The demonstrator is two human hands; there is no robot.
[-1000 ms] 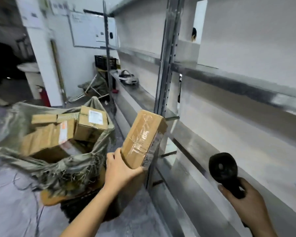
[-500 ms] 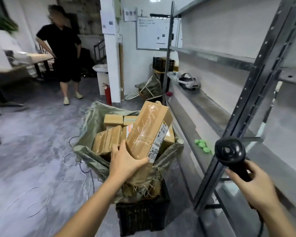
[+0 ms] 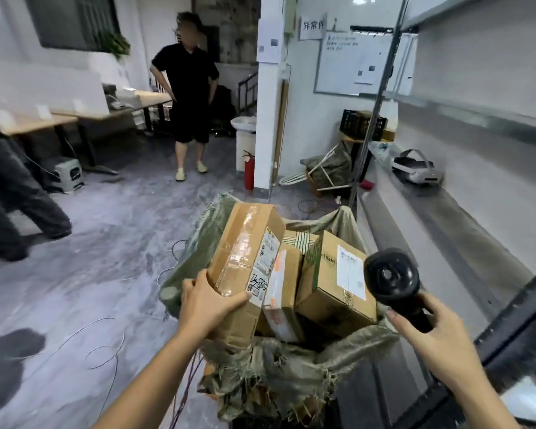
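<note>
Holding the box (image 3: 248,252) tilted over the open sack (image 3: 291,370) of parcels with the left hand (image 3: 209,301) curled round its lower corner and the right hand (image 3: 437,339) wrapped round a scanner (image 3: 390,280); likely light and stiff yet tape-slick, so better gripped across bare cardboard edges.

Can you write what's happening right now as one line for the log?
left hand: grips taped parcel | right hand: holds black scanner | woven sack: more boxes inside
</note>
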